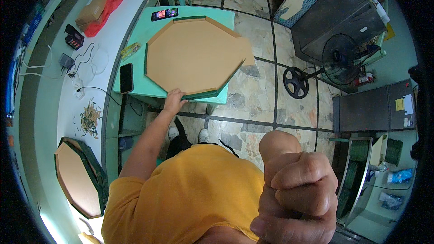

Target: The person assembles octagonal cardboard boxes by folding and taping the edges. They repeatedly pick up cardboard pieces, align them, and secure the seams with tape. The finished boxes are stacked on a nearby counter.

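A large octagonal cardboard tray (194,56) with a brown inside and dark green outer edge lies on the light green table (221,18). One flap at its right side is folded outward past the table. My left hand (174,101) grips the tray's near rim, fingers over the edge. My right hand (300,190) is raised close to the camera, curled into a fist with nothing seen in it. A dark-screened phone (126,78) lies left of the tray, and a lit phone (164,14) lies beyond it. Near them is a small yellow item (130,50).
On the white counter (131,4) at left are a box (92,11) with red plastic, cables, a pile of small strips (90,118) and another octagonal piece (79,178). A standing fan (341,58) and a dark cabinet (339,18) stand at right on the tiled floor.
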`<state>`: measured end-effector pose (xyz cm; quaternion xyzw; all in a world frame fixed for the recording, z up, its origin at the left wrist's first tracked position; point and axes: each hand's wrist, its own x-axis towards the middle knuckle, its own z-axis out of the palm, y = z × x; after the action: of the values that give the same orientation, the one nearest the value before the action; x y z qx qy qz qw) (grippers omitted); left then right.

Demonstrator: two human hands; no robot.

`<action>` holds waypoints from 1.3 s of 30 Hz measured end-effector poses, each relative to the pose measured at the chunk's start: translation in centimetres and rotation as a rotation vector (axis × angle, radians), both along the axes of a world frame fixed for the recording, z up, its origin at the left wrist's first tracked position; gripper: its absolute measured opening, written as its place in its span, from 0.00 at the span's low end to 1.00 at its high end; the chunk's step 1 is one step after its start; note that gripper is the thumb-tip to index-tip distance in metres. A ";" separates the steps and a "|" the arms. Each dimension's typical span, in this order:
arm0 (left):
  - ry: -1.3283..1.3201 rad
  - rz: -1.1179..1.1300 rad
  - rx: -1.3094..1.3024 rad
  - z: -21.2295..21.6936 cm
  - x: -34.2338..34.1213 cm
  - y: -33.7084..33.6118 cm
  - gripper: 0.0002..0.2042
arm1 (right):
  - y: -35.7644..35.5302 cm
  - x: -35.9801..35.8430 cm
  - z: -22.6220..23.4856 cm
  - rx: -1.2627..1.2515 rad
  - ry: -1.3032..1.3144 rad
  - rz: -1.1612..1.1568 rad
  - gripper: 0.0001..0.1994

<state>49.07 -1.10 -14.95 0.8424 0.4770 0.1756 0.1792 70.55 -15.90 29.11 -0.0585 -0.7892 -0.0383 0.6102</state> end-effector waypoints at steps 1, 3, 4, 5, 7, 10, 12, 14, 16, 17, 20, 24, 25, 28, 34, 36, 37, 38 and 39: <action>-0.001 -0.005 -0.005 -0.1 0.0 0.0 0.16 | 0.1 0.0 0.1 0.050 -0.018 0.005 0.13; 0.009 -0.011 -0.014 -0.2 -0.1 -0.1 0.17 | 0.1 0.2 0.1 0.029 -0.038 -0.010 0.12; 0.019 -0.013 -0.018 -0.2 -0.1 -0.1 0.17 | 0.1 0.2 -0.1 0.011 -0.044 -0.027 0.12; 0.021 -0.009 -0.007 -0.2 -0.1 -0.1 0.17 | 0.5 0.1 -0.8 -0.021 -0.041 -0.064 0.10; 0.063 -0.026 0.012 -0.2 -0.2 -0.1 0.16 | 2.3 -0.2 -3.5 -0.077 -0.035 -0.135 0.07; 0.066 -0.089 0.056 -0.1 -0.4 0.2 0.15 | 7.1 -0.1 -9.9 -0.147 -0.025 -0.238 0.02; 0.158 -0.119 0.031 0.1 -0.5 0.3 0.15 | 12.6 0.5 -17.8 -0.654 -0.271 -0.323 0.07; 0.131 -0.100 0.008 0.4 -0.5 0.3 0.15 | 16.5 2.3 -24.9 -1.074 -0.589 -0.537 0.09; 0.088 -0.083 0.029 0.8 -0.4 0.0 0.14 | 16.6 5.8 -31.7 -1.191 -0.780 -0.540 0.14; 0.087 -0.066 0.012 1.0 -0.3 -0.2 0.14 | 15.4 6.6 -34.8 -1.327 -0.812 -0.532 0.16; 0.100 -0.054 0.055 1.4 -0.1 -0.6 0.15 | 13.0 6.8 -41.1 -0.948 -0.960 -0.645 0.19; 0.061 -0.080 0.104 1.0 0.1 -0.7 0.14 | 12.1 5.9 -42.8 -0.977 -0.916 -0.807 0.20; 0.037 -0.098 0.103 0.8 0.1 -0.7 0.14 | 12.3 5.6 -42.6 -0.953 -0.943 -0.826 0.20; -0.002 -0.119 0.109 0.2 0.1 -0.7 0.12 | 12.9 5.3 -42.0 -0.913 -1.020 -0.798 0.19; 0.126 -0.159 0.046 4.8 -0.2 2.0 0.12 | 16.3 6.3 -39.1 -0.981 -1.052 -0.634 0.19; 0.069 -0.189 0.078 8.9 -0.8 4.4 0.13 | 18.5 7.0 -36.0 -0.949 -0.975 -0.579 0.20; 0.066 -0.189 0.107 11.3 -0.9 5.7 0.14 | 19.7 7.4 -33.9 -0.920 -0.946 -0.579 0.21; 0.063 -0.189 0.143 13.7 -1.0 6.9 0.14 | 21.0 7.6 -31.7 -0.859 -0.838 -0.522 0.20; 0.040 -0.191 0.216 16.0 -1.0 7.5 0.14 | 21.8 8.0 -29.2 -0.775 -0.769 -0.466 0.19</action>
<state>48.03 6.37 1.02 0.9016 0.3765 0.1912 0.0939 78.56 5.90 -0.07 -0.4307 -0.8764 0.1013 0.1899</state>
